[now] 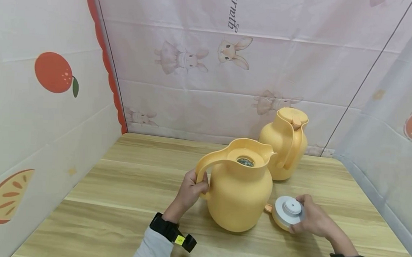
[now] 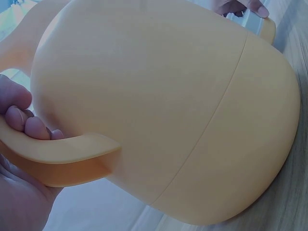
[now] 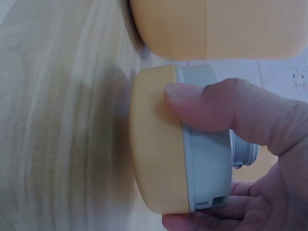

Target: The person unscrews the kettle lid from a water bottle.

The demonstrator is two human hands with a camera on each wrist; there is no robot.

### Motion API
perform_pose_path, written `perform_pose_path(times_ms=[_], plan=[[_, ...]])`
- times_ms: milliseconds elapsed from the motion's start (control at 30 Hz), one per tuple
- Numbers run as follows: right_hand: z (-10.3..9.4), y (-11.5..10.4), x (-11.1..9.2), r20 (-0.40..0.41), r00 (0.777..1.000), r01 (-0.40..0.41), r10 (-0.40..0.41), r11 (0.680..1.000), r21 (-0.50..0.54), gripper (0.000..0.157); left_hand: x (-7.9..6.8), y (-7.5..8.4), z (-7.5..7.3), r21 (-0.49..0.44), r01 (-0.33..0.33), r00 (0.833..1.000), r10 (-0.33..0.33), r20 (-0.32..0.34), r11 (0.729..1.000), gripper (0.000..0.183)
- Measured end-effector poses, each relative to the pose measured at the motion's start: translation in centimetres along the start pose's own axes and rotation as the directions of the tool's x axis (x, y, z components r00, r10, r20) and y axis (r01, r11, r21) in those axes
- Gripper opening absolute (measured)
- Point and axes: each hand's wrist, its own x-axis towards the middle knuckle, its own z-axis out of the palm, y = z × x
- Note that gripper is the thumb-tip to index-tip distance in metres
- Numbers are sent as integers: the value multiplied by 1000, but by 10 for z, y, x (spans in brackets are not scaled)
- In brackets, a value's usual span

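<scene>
A yellow thermos jug [image 1: 239, 197] stands lidless on the wooden table, its round mouth showing and its spout pointing right. My left hand [image 1: 193, 186] grips the jug's handle, with the fingers wrapped round it in the left wrist view. To the right of the jug, my right hand [image 1: 310, 217] holds the jug's lid [image 1: 288, 212] by its rim, thumb on the near side and fingers on the far side. The lid is upside down, grey stopper side up, yellow top facing the table. Its small orange tab [image 1: 268, 208] points at the jug.
A second yellow thermos jug [image 1: 285, 146], with its lid on, stands behind at the back right, close to the first one. Printed sheets [image 1: 194, 75] hang at the back and both sides of the wooden table [image 1: 122, 182].
</scene>
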Motion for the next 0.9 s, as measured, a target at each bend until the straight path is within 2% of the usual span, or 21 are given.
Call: perform_pose_path(times_ms=[200,433,567,767,900], plan=[[6,4,2,21,1000,-22,22,1000,-16,98,-1,17,4,-9,-16,1000,16,1,1000,13],[6,4,2,48,998,-32,34,999,-40,99,-1,22,5,2,-16,1000,16,-5,1000,13],[6,4,1,71,997,-35,41,996,-78,102,-1,19,5,5,-5,1000,5,0,1000,13],[6,1,2,88,996,-25,36,992,-124,99,0,3,1,9,24,1000,-24,1,1000,16],[6,-2,2,87,996,-11,24,990,-143,99,0,10,2,13,19,1000,-19,-3,1000,15]])
